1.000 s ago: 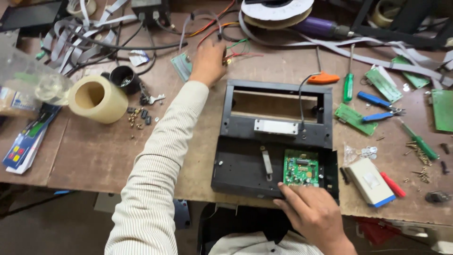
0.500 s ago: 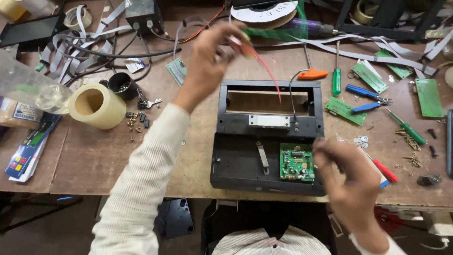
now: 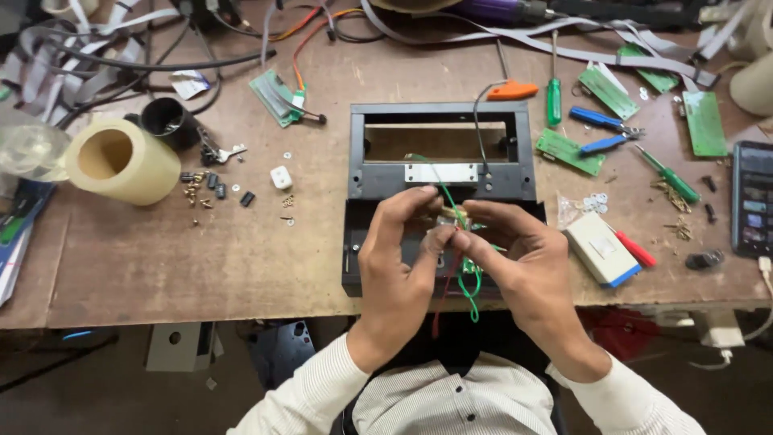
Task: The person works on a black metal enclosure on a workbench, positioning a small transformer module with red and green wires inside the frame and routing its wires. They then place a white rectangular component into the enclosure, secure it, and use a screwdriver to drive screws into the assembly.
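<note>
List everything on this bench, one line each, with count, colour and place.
black frame: one, black, bench centre.
wires: a few, green and red, held between both hands.
tape roll: one, cream, far left.
black cup: one, behind the tape roll.
circuit boards: several, green, right of the frame and upper left.
screwdrivers: green-handled and red-handled, right side.
pliers: one, blue handles, right.
white box: one, white with blue edge, right of the hands.
phone: one, dark, right edge.
screws: scattered, left of centre.
left hand: pinching the wires.
right hand: pinching the wires.
</note>
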